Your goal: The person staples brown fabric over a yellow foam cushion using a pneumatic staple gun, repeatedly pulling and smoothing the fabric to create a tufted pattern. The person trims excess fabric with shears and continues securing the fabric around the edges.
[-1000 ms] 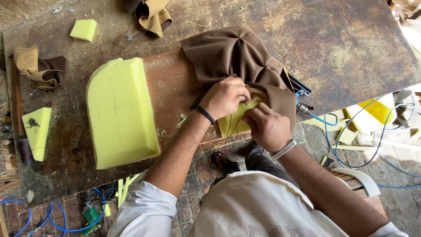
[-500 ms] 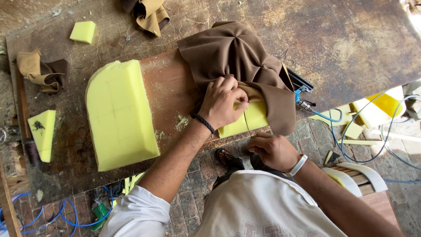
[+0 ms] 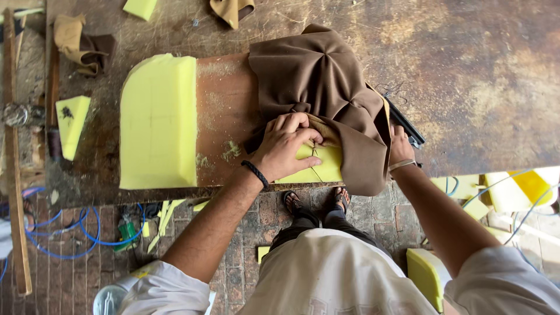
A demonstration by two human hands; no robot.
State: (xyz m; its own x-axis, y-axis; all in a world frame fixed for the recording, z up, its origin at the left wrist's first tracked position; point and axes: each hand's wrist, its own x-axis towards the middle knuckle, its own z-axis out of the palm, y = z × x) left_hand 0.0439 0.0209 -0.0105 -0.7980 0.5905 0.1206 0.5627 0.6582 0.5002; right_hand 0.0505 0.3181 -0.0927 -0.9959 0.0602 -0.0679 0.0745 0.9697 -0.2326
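While the left hand [image 3: 286, 146] pinched soft, limp brown fabric [image 3: 321, 87] against springy yellow foam [image 3: 318, 166], the right hand [image 3: 400, 146] gripped its loose edge.

Worn, stained brown workbench [image 3: 478, 81] fills twelve o'clock; brick floor [image 3: 256, 216] at six o'clock, with blue cable [image 3: 70, 233] looped at eight o'clock.

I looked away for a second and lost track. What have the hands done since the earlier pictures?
The right hand left the foam's front edge, dropped back toward the body, then moved out to the right edge of the brown fabric, now partly behind it. The left hand stayed pressing the fabric down onto the yellow foam. The big foam block and the scraps did not shift.
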